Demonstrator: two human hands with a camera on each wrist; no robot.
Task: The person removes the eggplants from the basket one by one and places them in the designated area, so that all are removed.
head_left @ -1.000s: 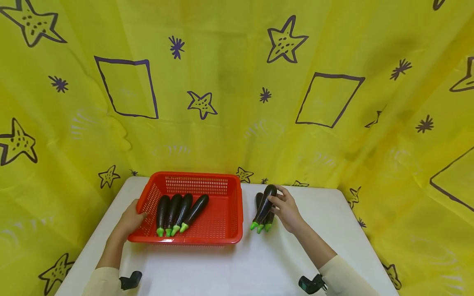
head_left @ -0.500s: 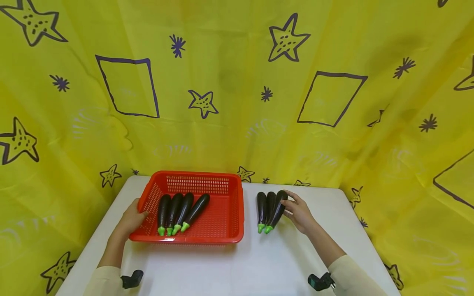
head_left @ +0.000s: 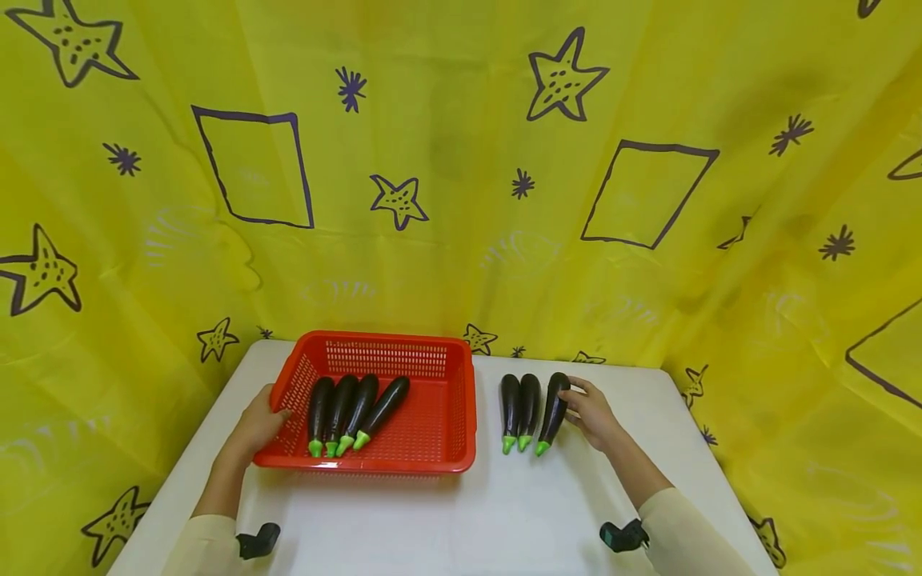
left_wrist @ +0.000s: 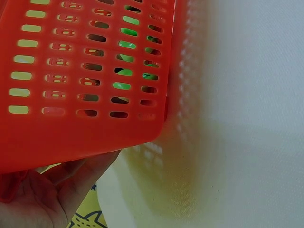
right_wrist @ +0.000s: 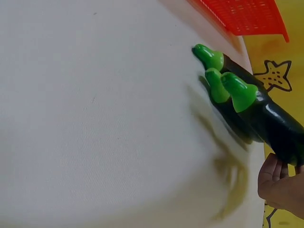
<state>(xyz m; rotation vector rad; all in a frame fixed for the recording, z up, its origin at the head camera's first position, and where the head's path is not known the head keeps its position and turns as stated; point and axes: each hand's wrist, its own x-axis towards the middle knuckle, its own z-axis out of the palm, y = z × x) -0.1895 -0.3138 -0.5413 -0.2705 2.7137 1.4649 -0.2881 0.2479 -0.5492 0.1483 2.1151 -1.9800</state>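
Pinched between thumb and fingers of the right hand (head_left: 592, 410), by the blunt rounded end: one eggplant (head_left: 553, 414), long, smooth and glossy, nearly black, with a bright green cap tapering to a stubby nub. Held aslant on the far half of the tabletop (head_left: 432, 528), nearer the far-right corner than the far-left, blunt end toward the far edge, cap toward the near edge. Hard to tell whether touching the surface or slightly above. Seen from the right wrist: pale glints along the dark skin, a shiny green cap fitted closely over the narrower end. Just to the left, past a narrow white strip, a matching pair of eggplants (head_left: 530, 404), laid almost parallel, caps also toward the near edge, too close together to judge for contact. Farther left, toward the far-left corner, a red basket (head_left: 421, 424) with slotted walls, gripped at the left rim by the left hand (head_left: 257, 424), thumb over the edge. Inside, along the left half, four more dark eggplants (head_left: 342, 410), fanned out: three leaning close, the rightmost tilted most, all with green caps toward the near wall. Beyond the far edge, a yellow curtain (head_left: 446, 120) printed with dark stars and outlined four-sided shapes.
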